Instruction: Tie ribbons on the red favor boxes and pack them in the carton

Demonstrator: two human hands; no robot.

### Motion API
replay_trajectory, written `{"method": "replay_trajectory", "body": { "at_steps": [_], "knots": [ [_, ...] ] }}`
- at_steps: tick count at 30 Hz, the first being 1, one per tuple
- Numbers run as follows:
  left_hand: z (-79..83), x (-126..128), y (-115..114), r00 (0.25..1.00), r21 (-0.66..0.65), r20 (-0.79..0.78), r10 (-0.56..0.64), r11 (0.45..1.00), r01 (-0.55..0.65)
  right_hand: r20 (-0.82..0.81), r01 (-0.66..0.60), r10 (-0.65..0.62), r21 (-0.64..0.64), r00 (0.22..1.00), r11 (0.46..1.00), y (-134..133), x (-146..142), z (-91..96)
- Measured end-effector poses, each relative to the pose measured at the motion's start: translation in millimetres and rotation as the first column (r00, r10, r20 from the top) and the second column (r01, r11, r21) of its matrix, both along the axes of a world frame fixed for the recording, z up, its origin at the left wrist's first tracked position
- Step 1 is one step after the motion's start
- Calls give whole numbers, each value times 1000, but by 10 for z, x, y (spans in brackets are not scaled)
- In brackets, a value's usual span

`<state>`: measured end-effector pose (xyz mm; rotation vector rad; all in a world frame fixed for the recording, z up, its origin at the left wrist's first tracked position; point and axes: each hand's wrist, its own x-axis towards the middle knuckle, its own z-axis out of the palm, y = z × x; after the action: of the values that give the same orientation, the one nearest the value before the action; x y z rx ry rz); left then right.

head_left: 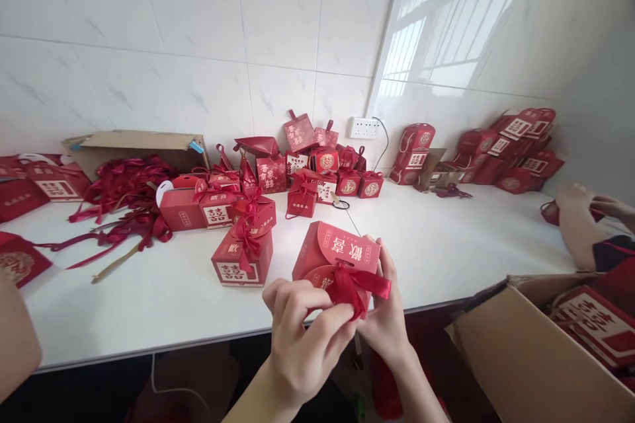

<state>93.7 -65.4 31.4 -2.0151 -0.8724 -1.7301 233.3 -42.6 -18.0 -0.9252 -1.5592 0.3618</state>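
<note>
A red gift box (317, 248) with light lettering is held up in front of me, just over the table's front edge. My left hand (310, 330) pinches the red ribbon (347, 287) at the front of the box. Around the box's right side wraps my right hand (387, 301), its fingers partly hidden behind it. One ribbon end sticks out to the right. Left of the held box, another red gift box (243, 254) with a tied ribbon bow stands on the white table (188, 304).
Several finished-looking red boxes (307, 172) line the wall. A pile of ribbons (129, 185) spills from a cardboard box (133, 139) at left. Lower right, a large carton (540, 350) holds red boxes. At far right another person's hands (578, 201) work; a forearm (17, 324) shows at left.
</note>
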Motion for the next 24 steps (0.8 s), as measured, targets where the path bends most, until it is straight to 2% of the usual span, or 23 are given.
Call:
{"method": "replay_trajectory", "body": {
  "at_steps": [6, 14, 20, 22, 24],
  "knots": [
    [74, 56, -51, 996, -10, -21, -84, 996, 84, -16, 49, -48, 73, 999, 996, -86, 49, 97],
    [145, 112, -67, 987, 0, -40, -158, 987, 158, -45, 69, -65, 99, 997, 993, -180, 140, 174],
    [192, 170, -42, 953, 40, -68, -296, 953, 299, 7, 190, -196, 194, 981, 962, -235, 301, 153],
    [191, 178, 2, 929, 14, -32, -369, 929, 369, 20, 223, -232, 217, 972, 951, -247, 370, 121],
    [158, 179, 113, 894, -31, 130, -428, 900, 435, -30, 279, -278, 162, 960, 946, -249, 451, 95]
  ]
}}
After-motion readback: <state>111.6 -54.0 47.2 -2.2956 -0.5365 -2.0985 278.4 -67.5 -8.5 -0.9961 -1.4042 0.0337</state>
